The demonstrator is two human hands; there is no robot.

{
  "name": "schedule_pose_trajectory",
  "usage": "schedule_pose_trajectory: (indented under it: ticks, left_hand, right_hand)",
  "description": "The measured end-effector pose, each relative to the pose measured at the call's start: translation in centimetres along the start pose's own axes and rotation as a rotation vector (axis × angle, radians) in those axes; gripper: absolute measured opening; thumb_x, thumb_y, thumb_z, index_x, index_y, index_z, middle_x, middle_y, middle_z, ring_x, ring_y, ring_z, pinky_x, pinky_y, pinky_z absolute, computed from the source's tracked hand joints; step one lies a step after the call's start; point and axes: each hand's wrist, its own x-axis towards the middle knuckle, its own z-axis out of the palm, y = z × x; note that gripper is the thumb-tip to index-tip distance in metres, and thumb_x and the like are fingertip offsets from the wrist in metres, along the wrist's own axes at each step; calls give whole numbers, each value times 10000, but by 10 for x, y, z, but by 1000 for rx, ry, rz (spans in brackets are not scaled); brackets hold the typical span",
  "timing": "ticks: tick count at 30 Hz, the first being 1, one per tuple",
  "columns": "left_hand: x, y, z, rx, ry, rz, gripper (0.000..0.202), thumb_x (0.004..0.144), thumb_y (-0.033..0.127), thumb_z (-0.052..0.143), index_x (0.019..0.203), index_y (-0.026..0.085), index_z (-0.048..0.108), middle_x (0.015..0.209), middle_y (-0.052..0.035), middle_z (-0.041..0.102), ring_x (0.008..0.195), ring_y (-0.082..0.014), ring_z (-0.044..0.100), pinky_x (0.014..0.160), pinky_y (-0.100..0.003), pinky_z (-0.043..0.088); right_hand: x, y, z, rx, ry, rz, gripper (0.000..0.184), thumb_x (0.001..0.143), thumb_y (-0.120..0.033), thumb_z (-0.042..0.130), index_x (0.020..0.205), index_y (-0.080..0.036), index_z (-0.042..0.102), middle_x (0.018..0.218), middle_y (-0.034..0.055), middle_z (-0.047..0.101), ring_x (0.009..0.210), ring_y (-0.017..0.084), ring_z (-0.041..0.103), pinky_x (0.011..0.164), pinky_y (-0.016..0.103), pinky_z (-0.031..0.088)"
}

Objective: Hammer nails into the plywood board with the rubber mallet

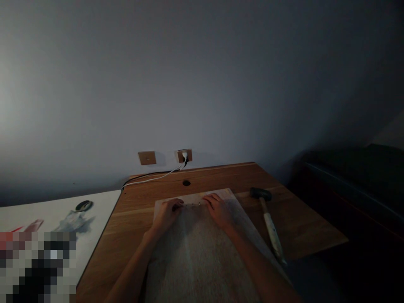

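Left hand [168,213] and right hand [218,210] — fingers bent, whether clamped on anything I cannot tell — flank small pieces [199,203] near the board's [202,261] far edge, a mallet [270,225] lying beside it toward the worktop's [303,227] right edge.

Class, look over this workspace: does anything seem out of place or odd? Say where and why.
Only the mallet, lying right of the board: its handle end reaches the near edge of the table and may overhang it, though dim light makes that uncertain.
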Motion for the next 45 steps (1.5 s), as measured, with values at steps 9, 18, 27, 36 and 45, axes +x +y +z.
schedule_pose_trajectory:
  ticks: [9,18,27,36,45]
  left_hand:
    - [4,8,9,40,-57,69,183,852,203,648,977,219,780,954,-49,757,872,-197,705,827,-265,521]
    - [11,26,17,237,-70,12,162,855,113,618,854,190,760,890,-69,729,836,-196,673,809,-269,480]
    - [6,17,14,119,-41,63,215,848,132,604,932,214,785,937,-60,750,870,-197,687,827,-276,502]
    - [5,13,15,146,-66,99,323,840,43,544,979,214,779,975,-60,744,904,-189,687,873,-273,498]
    - [6,25,20,177,-10,-12,241,831,28,597,885,205,752,948,-69,731,884,-197,680,845,-275,496]
  right_hand:
    - [4,-13,10,26,-87,-8,222,945,-143,587,1032,-208,780,1015,70,753,947,199,703,894,319,542]
    - [5,-20,9,15,-67,-57,359,927,-33,499,1037,-234,775,1025,69,719,1033,213,641,956,357,517]
    - [6,-29,11,22,-138,-76,317,943,-41,512,1025,-209,769,999,63,726,950,178,680,890,281,533]
    - [20,-33,21,-68,-223,-76,176,921,-58,586,966,-143,733,970,67,719,947,206,660,882,372,523]
    - [21,-36,10,-48,-256,-183,392,916,-19,473,1128,-202,747,1111,96,731,1056,216,652,968,364,509]
